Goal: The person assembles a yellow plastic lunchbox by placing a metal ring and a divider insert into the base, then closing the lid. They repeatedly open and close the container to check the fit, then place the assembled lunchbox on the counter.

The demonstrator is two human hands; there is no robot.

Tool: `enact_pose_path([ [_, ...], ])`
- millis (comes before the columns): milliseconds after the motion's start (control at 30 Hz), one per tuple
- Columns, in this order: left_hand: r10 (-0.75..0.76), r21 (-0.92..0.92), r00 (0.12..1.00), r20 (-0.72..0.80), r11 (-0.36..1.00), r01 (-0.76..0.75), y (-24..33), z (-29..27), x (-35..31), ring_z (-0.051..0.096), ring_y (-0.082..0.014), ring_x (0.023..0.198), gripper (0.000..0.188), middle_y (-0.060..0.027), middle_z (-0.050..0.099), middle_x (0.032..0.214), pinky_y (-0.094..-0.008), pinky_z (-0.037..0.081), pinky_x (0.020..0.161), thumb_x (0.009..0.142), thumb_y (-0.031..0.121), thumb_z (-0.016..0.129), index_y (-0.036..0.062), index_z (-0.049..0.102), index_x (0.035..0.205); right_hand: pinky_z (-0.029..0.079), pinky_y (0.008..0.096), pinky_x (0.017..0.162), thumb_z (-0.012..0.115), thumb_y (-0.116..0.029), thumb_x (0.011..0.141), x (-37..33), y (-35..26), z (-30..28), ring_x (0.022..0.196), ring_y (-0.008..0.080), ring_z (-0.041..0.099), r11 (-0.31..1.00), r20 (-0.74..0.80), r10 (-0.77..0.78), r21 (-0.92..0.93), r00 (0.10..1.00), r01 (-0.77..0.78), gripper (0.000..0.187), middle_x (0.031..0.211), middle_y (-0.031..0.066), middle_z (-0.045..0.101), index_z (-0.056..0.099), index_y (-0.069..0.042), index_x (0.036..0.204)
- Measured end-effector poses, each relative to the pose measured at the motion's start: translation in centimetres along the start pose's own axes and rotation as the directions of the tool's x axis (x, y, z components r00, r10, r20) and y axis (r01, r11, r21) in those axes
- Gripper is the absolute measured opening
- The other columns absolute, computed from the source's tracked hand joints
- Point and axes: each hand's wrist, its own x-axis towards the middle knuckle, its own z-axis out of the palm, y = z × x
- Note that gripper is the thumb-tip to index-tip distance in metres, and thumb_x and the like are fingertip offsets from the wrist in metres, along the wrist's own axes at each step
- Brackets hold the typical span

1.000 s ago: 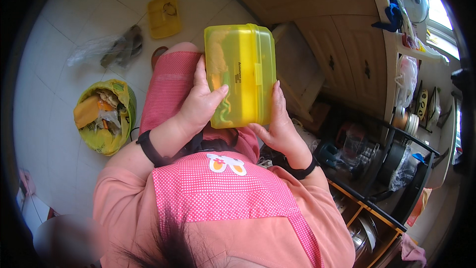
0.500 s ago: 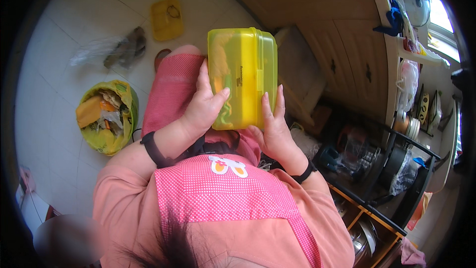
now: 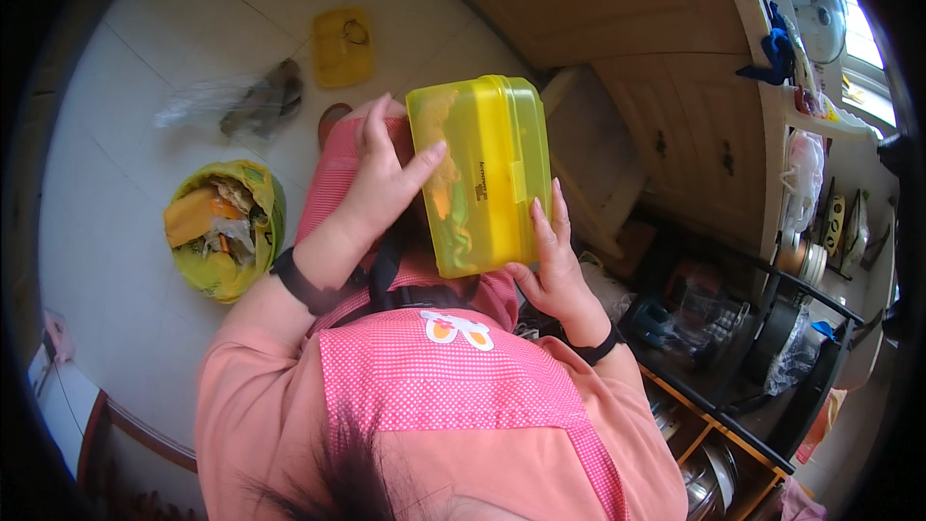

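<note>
A translucent yellow plastic box (image 3: 487, 222) with a closed lid stands over my lap, slightly tilted. Something orange and something green show through its left side. My right hand (image 3: 559, 275) grips the lower right corner, fingers along the side and thumb at the near edge. On the other side, my left hand (image 3: 381, 169) has its fingers stretched and spread away from the box; only the thumb overlaps the left edge, and whether it touches is hard to tell.
On the floor to the left is a bin with a yellow-green liner (image 3: 217, 275), full of scraps. Beyond it lie a clear plastic bag (image 3: 246, 111) with dark contents and a shallow yellow tray (image 3: 342, 68). Wooden cabinets (image 3: 666, 106) and a black rack (image 3: 714, 376) stand at the right.
My left hand has loosened from the box's left side and its fingers have lifted outward. The box has shifted slightly right and nearer and tilted a little. My right hand stays on it.
</note>
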Motion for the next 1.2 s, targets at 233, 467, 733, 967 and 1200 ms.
enact_pose_path([
  [233, -0.086, -0.462, 0.98, 0.177, 0.872, 0.16, 1.8, -1.3, 0.8, 0.043, -0.0218, 0.124, 0.061, -0.0149, 0.044, 0.132, -0.0326, 0.036, 0.105, 0.091, 0.015, 0.064, -0.001, 0.028, 0.138, 0.035, 0.044, 0.108, 0.077, -0.022, 0.077, 0.5, 0.7, -1.1, 0.138, 0.0463, 0.028, 0.993, -0.044, -0.119, 0.006, 0.992, 0.119, 0.093, 0.154, 0.0292, 0.012, 0.021, -0.007, 0.15],
  [467, 0.024, -0.095, 0.995, 0.096, 0.995, -0.015, 0.1, -5.5, -2.3, 0.042, -0.0287, 0.127, 0.058, -0.0203, 0.043, 0.132, -0.0389, 0.033, 0.108, 0.086, 0.023, 0.071, 0.0003, 0.036, 0.126, 0.03, 0.0439, 0.111, 0.08, -0.013, 0.071, 1.5, 0.7, -1.7, 0.138, 0.0422, 0.03, 0.979, 0.02, -0.189, 0.084, 0.982, 0.187, 0.095, 0.152, 0.0263, 0.022, 0.026, -0.007, 0.149],
  [733, 0.357, 0.187, 0.882, 0.307, 0.886, -0.424, 3.5, -8.1, 2.1, 0.022, -0.035, 0.142, 0.097, -0.0175, 0.02, 0.153, -0.044, 0.026, 0.113, 0.076, 0.051, 0.074, 0.0103, 0.024, 0.148, 0.03, 0.0477, 0.111, 0.076, -0.008, 0.071, 2.1, 0.9, -2.2, 0.139, 0.0427, 0.027, 0.984, 0.077, -0.131, 0.13, 0.988, 0.12, 0.086, 0.152, 0.0235, 0.022, 0.035, -0.021, 0.146],
  [967, 0.317, 0.086, 0.744, 0.588, 0.891, -0.447, 5.3, -6.1, 5.8, 0.032, -0.0325, 0.136, 0.073, -0.0137, 0.03, 0.15, -0.0376, 0.026, 0.113, 0.081, 0.032, 0.072, 0.0118, 0.039, 0.143, 0.026, 0.0438, 0.114, 0.078, -0.022, 0.075, 0.9, 2.1, -0.9, 0.14, 0.0403, 0.026, 0.972, -0.085, -0.078, 0.216, 0.993, 0.095, 0.092, 0.153, 0.0215, 0.021, 0.024, -0.006, 0.148],
  [1200, 0.003, 0.145, 0.891, 0.455, 0.986, -0.077, 4.3, -6.0, 3.4, 0.039, -0.0242, 0.128, 0.064, -0.0125, 0.038, 0.138, -0.0344, 0.03, 0.109, 0.086, 0.02, 0.065, 0.0093, 0.036, 0.143, 0.023, 0.041, 0.115, 0.08, -0.042, 0.072, 0.2, 4.0, 1.6, 0.143, 0.0348, 0.021, 0.888, -0.236, 0.066, 0.457, 0.97, 0.05, 0.107, 0.155, 0.0194, 0.019, 0.017, -0.005, 0.15],
])
